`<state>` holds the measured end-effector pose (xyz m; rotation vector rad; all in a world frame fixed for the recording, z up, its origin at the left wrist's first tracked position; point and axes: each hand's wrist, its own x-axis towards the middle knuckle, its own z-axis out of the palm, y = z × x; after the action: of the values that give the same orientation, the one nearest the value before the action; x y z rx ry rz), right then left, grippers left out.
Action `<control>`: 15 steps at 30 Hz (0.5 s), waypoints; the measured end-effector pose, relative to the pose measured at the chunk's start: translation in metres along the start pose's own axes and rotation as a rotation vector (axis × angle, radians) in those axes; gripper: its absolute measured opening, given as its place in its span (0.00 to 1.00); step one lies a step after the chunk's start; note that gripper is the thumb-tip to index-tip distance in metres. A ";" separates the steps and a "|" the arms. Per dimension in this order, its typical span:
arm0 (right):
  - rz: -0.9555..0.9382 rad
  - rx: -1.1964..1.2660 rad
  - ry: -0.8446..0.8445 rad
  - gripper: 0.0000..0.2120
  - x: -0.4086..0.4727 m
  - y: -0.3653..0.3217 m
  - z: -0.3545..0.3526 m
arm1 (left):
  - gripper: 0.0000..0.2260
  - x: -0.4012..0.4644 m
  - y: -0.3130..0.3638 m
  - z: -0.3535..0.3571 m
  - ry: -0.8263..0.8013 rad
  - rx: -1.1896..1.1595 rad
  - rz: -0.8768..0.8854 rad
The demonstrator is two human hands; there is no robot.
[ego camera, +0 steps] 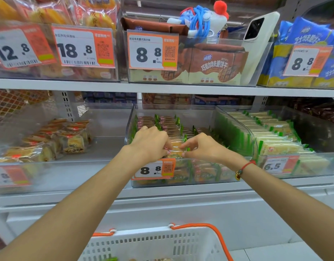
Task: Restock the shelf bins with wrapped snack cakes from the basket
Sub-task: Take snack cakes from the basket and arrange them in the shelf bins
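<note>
**Restocking status: middle bin, lower shelf**

Both hands work over the front edge of the clear middle bin (181,182) on the lower shelf (162,193). The left hand (151,142) and the right hand (202,146) each pinch one end of a single wrapped snack cake (176,147), so both grips are grasping the same item. The cake sits at the front of the bin, just above the orange 8.8 price tag (153,169), and touches or nearly touches the cakes already stacked there; which of the two cannot be told.

Progress, as judged from the layout:

- Middle bin: rows of green-edged cakes fill the back and much of the front. It appears largely stocked, with the present cake going into the front row.
- Right-hand bin (298,166): holds a long row of pale wrapped cakes and appears well filled.
- Left-hand bin (58,166): holds only a small cluster of yellow cakes, with bare floor around them. It looks the least stocked.

The white basket (162,245) with orange handles stands below the shelf, near the person. Only its rim and a few scraps of wrapping show, so how much stock remains cannot be told.
</note>
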<state>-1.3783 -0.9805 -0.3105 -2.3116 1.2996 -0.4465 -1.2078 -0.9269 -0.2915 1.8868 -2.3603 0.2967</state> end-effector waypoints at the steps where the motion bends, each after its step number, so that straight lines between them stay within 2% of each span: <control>1: -0.003 -0.006 -0.014 0.15 -0.001 0.000 -0.001 | 0.13 0.001 0.001 0.000 -0.011 0.015 0.009; 5: -0.015 -0.026 0.032 0.13 -0.011 0.002 0.000 | 0.14 -0.007 0.000 0.001 0.006 0.037 0.043; 8: -0.035 -0.001 0.159 0.15 -0.027 0.002 -0.001 | 0.16 -0.027 0.000 0.001 0.179 -0.070 0.026; 12: -0.158 0.033 0.446 0.11 -0.054 -0.002 0.005 | 0.13 -0.068 0.004 0.004 0.422 -0.272 -0.046; 15: -0.246 0.097 0.421 0.08 -0.071 -0.005 0.023 | 0.11 -0.103 0.006 0.017 0.481 -0.456 -0.144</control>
<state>-1.3996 -0.9116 -0.3312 -2.3827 1.1372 -1.1018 -1.1904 -0.8314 -0.3299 1.5466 -1.7821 0.1559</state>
